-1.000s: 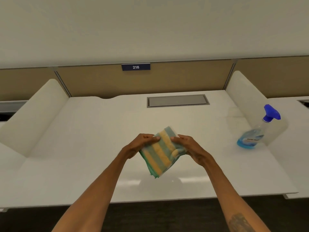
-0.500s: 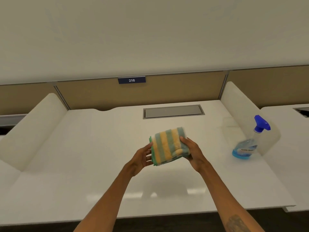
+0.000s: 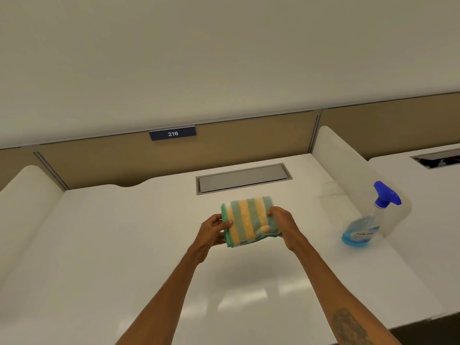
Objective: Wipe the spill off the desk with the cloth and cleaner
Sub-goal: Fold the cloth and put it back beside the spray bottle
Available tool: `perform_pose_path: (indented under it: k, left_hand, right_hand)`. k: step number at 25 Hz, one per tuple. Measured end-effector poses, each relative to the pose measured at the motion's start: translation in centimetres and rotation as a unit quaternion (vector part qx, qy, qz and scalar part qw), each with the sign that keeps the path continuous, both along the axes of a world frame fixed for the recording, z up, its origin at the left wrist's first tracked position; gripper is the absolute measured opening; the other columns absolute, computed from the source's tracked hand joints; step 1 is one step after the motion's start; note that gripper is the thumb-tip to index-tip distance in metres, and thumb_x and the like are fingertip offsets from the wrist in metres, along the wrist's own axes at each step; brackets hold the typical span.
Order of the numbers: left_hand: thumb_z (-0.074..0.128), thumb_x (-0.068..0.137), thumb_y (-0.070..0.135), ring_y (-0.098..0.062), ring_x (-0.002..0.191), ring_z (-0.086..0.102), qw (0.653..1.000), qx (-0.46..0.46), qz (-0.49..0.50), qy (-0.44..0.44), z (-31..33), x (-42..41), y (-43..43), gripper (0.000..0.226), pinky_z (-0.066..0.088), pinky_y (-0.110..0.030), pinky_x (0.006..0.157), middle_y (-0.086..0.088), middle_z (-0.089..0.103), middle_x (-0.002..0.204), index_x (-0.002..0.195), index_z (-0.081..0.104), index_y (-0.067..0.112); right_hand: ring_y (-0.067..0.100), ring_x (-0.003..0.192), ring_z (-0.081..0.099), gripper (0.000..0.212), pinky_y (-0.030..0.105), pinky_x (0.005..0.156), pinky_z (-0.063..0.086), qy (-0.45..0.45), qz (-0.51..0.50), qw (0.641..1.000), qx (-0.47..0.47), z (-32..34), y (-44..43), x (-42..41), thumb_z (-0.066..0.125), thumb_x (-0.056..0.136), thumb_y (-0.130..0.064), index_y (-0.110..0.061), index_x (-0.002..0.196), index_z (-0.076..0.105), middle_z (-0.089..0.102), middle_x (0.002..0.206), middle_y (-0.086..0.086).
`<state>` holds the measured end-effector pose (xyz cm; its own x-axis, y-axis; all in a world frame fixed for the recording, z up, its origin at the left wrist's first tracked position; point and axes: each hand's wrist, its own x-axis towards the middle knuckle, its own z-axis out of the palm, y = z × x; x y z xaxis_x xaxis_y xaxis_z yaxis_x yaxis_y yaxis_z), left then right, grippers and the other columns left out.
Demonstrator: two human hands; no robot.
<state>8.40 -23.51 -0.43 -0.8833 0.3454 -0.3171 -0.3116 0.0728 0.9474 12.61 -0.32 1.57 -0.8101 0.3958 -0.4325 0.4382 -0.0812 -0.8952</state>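
A folded cloth (image 3: 247, 220) with green and yellow stripes is held flat above the middle of the white desk (image 3: 124, 245). My left hand (image 3: 214, 229) grips its left edge and my right hand (image 3: 282, 224) grips its right edge. The cleaner, a clear spray bottle (image 3: 366, 226) with blue liquid and a blue trigger head, stands on the desk at the right, against the white side divider. I cannot make out any spill on the desk surface.
A grey cable hatch (image 3: 242, 178) is set into the desk behind the cloth. White rounded dividers (image 3: 348, 165) rise on both sides and a tan panel with a plate reading 216 (image 3: 172, 133) closes the back. The desk's front edge runs near the bottom right.
The cloth has turned from hanging at a slant to lying flat and squared between both hands. My left hand let go briefly and now grips the left edge again. The view tilted up.
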Motion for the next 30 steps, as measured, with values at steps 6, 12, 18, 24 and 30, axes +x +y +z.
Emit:
perform_pose_path:
  k: [6,12,18,24,30]
  left_hand:
    - [0.074,0.091,0.021,-0.017,0.081,0.076,1.000,0.004,0.004,-0.002,-1.4,-3.3,2.7,0.032,0.059,-0.024,0.065,-0.005,0.076,0.098,0.120,0.063,0.011]
    - [0.071,0.092,0.017,-0.019,0.094,0.073,1.000,0.009,0.006,-0.001,-2.7,-5.3,7.3,0.031,0.060,-0.024,0.068,-0.008,0.073,0.107,0.122,0.063,0.011]
    - [0.071,0.092,0.017,-0.024,0.098,0.072,1.000,0.002,-0.003,0.023,-2.7,-6.9,14.7,0.033,0.062,-0.027,0.071,-0.011,0.069,0.113,0.123,0.064,0.007]
    - [0.074,0.090,0.014,-0.031,0.096,0.072,0.998,-0.028,0.008,0.055,-2.4,-8.8,24.1,0.040,0.064,-0.037,0.076,-0.018,0.067,0.106,0.127,0.062,0.004]
    - [0.078,0.086,0.025,-0.023,0.088,0.073,0.989,-0.097,0.057,0.100,-2.8,-9.4,33.3,0.040,0.061,-0.041,0.085,-0.006,0.075,0.100,0.123,0.066,0.015]
  right_hand:
    - [0.027,0.099,0.062,0.034,0.031,0.070,0.052,-0.006,-0.071,0.993,0.094,-1.3,1.7,-2.2,0.061,0.090,-0.020,-0.015,0.123,0.057,0.061,0.115,0.008]
    - [0.027,0.098,0.062,0.040,0.027,0.064,0.049,-0.022,-0.114,0.989,0.092,-1.8,4.8,-3.3,0.059,0.089,-0.018,-0.014,0.128,0.057,0.063,0.119,0.011]
    - [0.031,0.106,0.063,0.037,0.050,0.095,0.054,-0.040,-0.188,0.963,0.190,-1.7,10.0,-5.0,0.059,0.093,-0.015,-0.018,0.130,0.055,0.064,0.121,0.012]
    - [0.031,0.110,0.063,0.034,0.047,0.096,0.053,-0.029,-0.262,0.932,0.249,-1.7,16.5,-6.8,0.053,0.098,-0.013,-0.021,0.131,0.059,0.066,0.124,0.011]
    - [0.027,0.114,0.062,0.031,0.047,0.105,0.046,0.025,-0.388,0.884,0.260,-3.2,21.3,-9.0,0.053,0.099,-0.012,-0.019,0.128,0.061,0.065,0.126,0.006]
